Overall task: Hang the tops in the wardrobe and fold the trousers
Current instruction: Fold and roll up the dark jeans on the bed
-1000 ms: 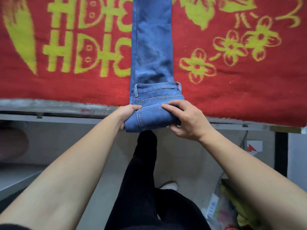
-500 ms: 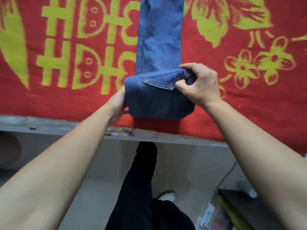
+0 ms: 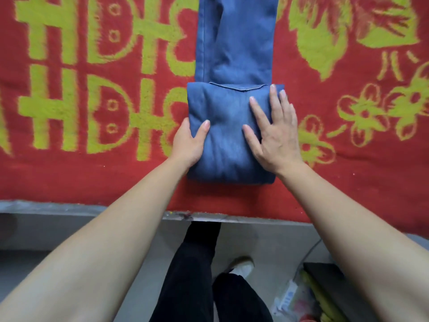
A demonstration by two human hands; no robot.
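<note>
On the blanket, the right hand, fingers spread, flattens the trousers to set the fold. The left hand clasps their edge.

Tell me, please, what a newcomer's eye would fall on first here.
The red blanket with yellow-green patterns fills the upper view. At its centre lie blue jeans, folded into a thick bundle at the near end. The right hand presses flat on the bundle; the left hand holds its left edge.
</note>
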